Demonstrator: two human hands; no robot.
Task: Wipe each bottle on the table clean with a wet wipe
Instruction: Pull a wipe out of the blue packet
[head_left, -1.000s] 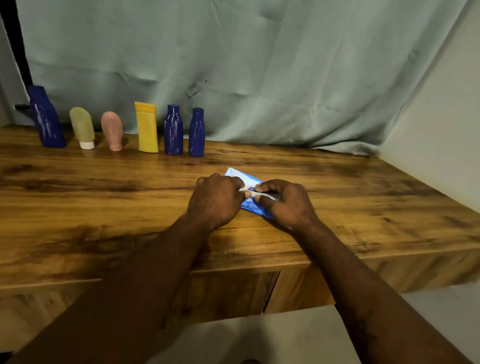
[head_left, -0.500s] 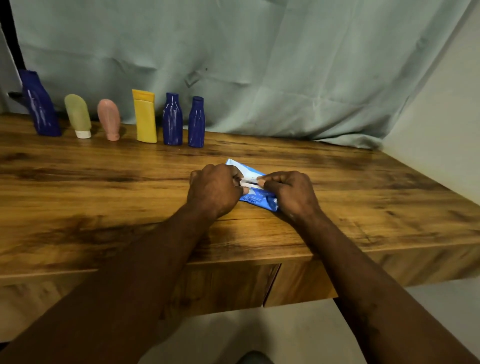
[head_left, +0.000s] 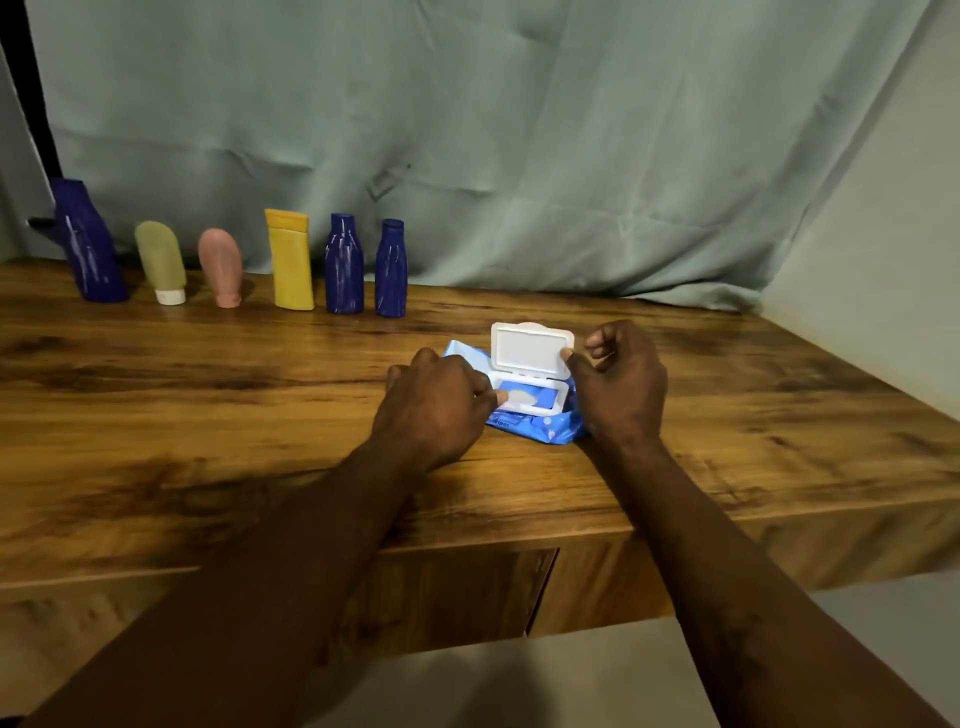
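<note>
Pale green cloth (head_left: 467, 130) hung across the back from 9 to 2 o'clock, creased and wrinkled, lower hem lying along the far edge of the bench (head_left: 208, 395). Brown wooden bench with dark grain streaks, spanning the middle from 9 to 3 o'clock. Plain pale wall (head_left: 883, 260) at 2 to 3 o'clock, meeting the bench's right edge. Narrow dark upright strip (head_left: 36, 104) at 10 o'clock, just beside the cloth's left edge. Small dark shape (head_left: 39, 223) at 9 o'clock against the cloth, too dim to identify. Under the bench's front edge, at 6 o'clock, wooden cabinet fronts (head_left: 457, 597) in matching grain, split by a thin dark slanted gap (head_left: 543, 587). Light floor (head_left: 519, 680) lower still, shadowed toward the left.
</note>
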